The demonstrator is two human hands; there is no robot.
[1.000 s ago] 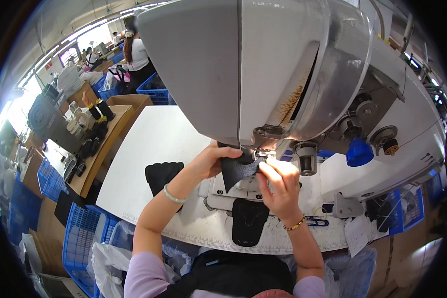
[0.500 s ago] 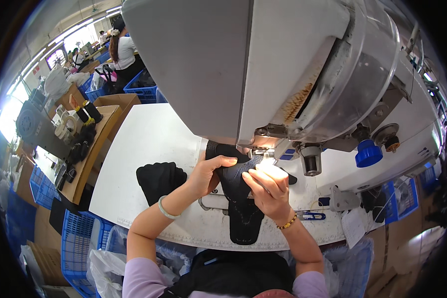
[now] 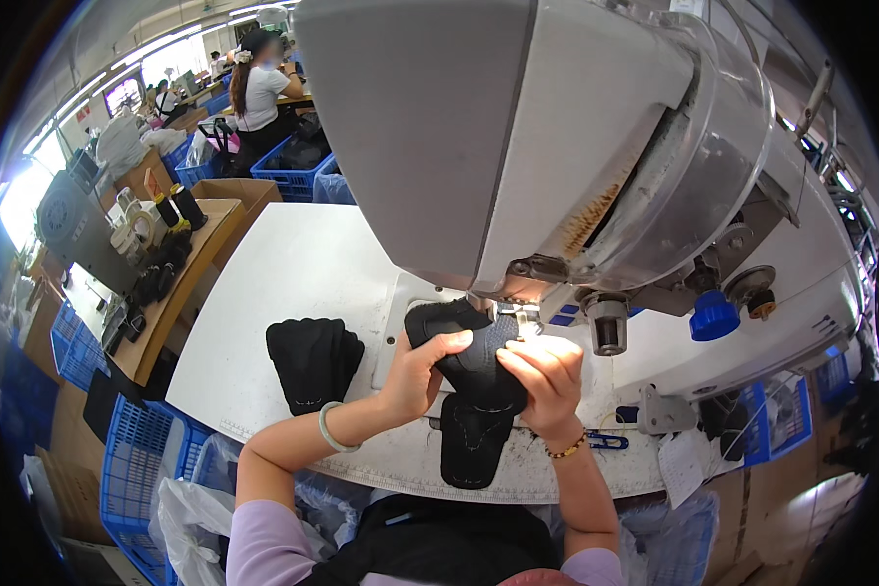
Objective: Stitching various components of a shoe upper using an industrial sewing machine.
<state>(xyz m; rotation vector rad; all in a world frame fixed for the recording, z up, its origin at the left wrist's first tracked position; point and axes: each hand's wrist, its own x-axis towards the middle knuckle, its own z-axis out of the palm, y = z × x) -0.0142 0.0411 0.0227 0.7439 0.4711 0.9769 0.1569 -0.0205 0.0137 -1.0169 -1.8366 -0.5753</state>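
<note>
A black fabric piece (image 3: 477, 383) with a grey patch and pale stitching lies under the needle end of a large sewing machine (image 3: 420, 137). My left hand (image 3: 418, 376) grips its left side, thumb on top and the other fingers hidden beneath. On the right side, my right hand (image 3: 545, 379) pinches the edge near the lit presser foot (image 3: 520, 314). The fabric's lower part hangs toward me over the white table (image 3: 254, 293). Left of my left hand rests a stack of similar black pieces (image 3: 313, 363).
Blue-handled thread snips (image 3: 607, 441) lie right of my right wrist. Blue crates (image 3: 142, 479) with plastic bags stand below the table's left edge. A side table (image 3: 186, 283) at left carries thread spools. Co-workers (image 3: 259, 98) sit at the far left.
The view has shifted slightly. The fabric piece has turned and come a little toward me, showing more of its black upper edge. Both hands keep their hold.
</note>
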